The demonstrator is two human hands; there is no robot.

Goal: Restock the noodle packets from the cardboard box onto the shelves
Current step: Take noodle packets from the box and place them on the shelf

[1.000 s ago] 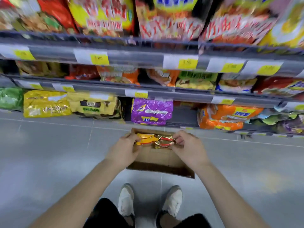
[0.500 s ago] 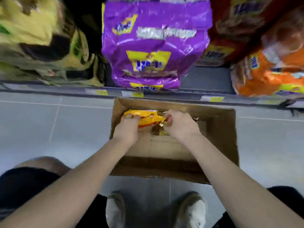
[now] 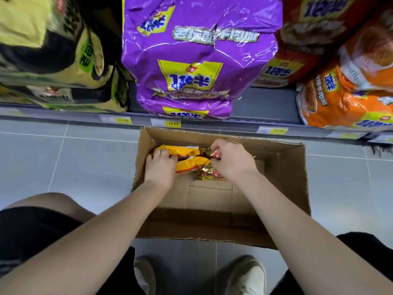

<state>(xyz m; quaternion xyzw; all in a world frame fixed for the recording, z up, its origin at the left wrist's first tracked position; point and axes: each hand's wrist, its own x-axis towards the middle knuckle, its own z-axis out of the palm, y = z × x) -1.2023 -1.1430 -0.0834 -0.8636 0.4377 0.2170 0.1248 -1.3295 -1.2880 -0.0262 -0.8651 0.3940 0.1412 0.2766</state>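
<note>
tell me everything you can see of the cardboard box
The cardboard box is plain brown corrugated card, open-topped, with ragged rim edges. It sits upright on the grey tiled floor just before the bottom shelf. Its bottom is mostly bare; yellow packets and gold-brown packets lie at its far left. Inside it, the left hand grips the yellow ones and the right hand pinches a gold-brown one.

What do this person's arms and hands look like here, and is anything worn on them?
The left forearm and right forearm are bare, with no sleeve in view. The left hand and right hand are ungloved, with no watch, bracelet or ring visible.
</note>
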